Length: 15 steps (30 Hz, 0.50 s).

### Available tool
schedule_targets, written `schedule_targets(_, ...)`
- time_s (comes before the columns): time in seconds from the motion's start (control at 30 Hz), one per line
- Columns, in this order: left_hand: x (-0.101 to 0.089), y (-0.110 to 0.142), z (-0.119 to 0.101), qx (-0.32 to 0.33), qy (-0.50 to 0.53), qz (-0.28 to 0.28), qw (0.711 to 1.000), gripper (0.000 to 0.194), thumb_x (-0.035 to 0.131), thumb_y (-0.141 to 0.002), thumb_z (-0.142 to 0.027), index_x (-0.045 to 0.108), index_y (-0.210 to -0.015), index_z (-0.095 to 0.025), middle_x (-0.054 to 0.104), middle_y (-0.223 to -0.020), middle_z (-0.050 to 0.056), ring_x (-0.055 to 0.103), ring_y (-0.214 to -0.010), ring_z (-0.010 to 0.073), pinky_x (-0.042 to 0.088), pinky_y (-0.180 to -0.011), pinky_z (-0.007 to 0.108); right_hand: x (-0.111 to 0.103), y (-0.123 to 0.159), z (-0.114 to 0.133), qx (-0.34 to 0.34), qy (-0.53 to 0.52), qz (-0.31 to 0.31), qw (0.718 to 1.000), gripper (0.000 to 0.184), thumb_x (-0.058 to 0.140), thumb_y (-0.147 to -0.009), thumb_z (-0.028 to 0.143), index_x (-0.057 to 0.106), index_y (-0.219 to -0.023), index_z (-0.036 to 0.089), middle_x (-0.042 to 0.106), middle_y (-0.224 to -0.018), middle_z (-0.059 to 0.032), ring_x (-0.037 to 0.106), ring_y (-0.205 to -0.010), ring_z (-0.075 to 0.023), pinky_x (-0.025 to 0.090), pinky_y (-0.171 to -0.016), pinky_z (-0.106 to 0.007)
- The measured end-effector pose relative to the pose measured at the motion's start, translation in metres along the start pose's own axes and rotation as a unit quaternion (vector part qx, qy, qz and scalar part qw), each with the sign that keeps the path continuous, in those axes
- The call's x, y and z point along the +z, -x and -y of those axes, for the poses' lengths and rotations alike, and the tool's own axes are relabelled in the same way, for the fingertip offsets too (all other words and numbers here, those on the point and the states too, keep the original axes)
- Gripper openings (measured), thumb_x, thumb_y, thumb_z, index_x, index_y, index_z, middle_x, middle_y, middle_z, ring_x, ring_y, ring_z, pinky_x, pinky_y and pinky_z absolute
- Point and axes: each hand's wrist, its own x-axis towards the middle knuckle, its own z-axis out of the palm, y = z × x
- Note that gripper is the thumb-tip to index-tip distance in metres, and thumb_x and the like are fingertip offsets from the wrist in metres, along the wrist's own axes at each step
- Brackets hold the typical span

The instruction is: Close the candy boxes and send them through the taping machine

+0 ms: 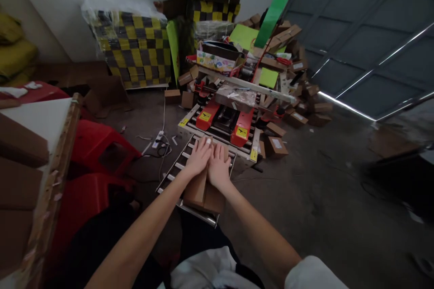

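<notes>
A brown cardboard box (196, 187) lies lengthwise on a short roller conveyor (171, 176) in front of me. My left hand (199, 157) rests on the far part of its top, fingers stretched forward and a white wrap on one fingertip. Beside it my right hand (219, 165) lies flat on the same box, palm down. Both hands press on the top along its middle seam, and neither grips it. Just beyond the fingertips stands a box-sealing machine with red side guides (207, 115) and yellow warning labels.
Small cartons (276, 146) are heaped right of the machine. A power strip (158, 139) with cables lies on the floor to the left. Red plastic stools (98, 146) stand near a table (50, 113) holding cardboard. Black-and-yellow stacks (139, 49) line the back wall.
</notes>
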Motion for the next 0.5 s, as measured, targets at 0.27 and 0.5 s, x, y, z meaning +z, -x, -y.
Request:
schedule_targets(0.27, 0.009, 0.027, -0.022, 0.008, -0.238, 0.086, 0.967, 0.048, 0.033, -0.092, -0.025, 0.040, -0.139, -0.016, 0.025, -0.154, 0.010, 0.014, -0.144, 0.0293, 0.024, -0.110, 0.060, 0.010, 0.037, -0.040, -0.088, -0.256, 0.001, 0.963, 0.073, 0.032, -0.089, 0.038, -0.003, -0.150, 0.017, 0.018, -0.155, -0.0134, 0.017, -0.143, -0.0239, 0.021, -0.112, -0.053)
schedule_targets(0.5, -0.002, -0.004, -0.017, -0.146, 0.086, 0.073, 0.983, 0.052, 0.029, -0.094, -0.037, 0.039, -0.139, -0.015, 0.025, -0.153, 0.013, 0.018, -0.143, 0.0239, 0.020, -0.115, 0.048, 0.020, 0.069, -0.011, -0.152, 0.015, 0.005, 0.988, 0.099, 0.069, -0.067, 0.055, 0.023, -0.147, 0.019, 0.008, -0.154, -0.0202, 0.011, -0.142, -0.0379, 0.009, -0.103, -0.072)
